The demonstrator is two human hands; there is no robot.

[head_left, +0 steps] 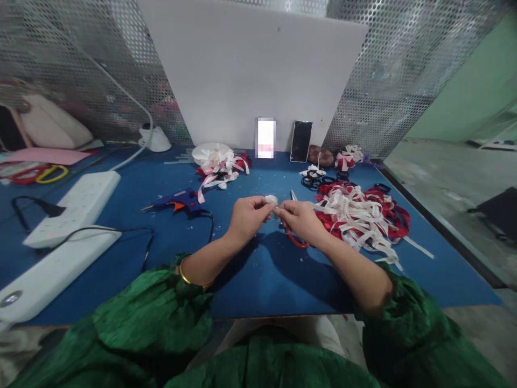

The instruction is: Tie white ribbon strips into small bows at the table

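Note:
Over the middle of the blue table (250, 285), my left hand (249, 215) pinches a small white ribbon piece (271, 200) that looks like a flower or bow. My right hand (301, 220) meets it from the other side, thumb and fingers closed on the lower edge of the same piece. Fingertips hide much of its shape. Scissors with red handles (298, 241) lie partly under my right hand, their blade tips showing beyond it. To the right spreads a heap of white and red ribbons (355, 213).
A blue glue gun (177, 201) lies left of my left hand, its cord trailing nearby. White power strips (76, 207) occupy the left side. Behind stand a lit phone (265, 138) and a dark phone (301, 141) against a white board (258, 70). Black hair ties (313, 179) lie near the ribbons.

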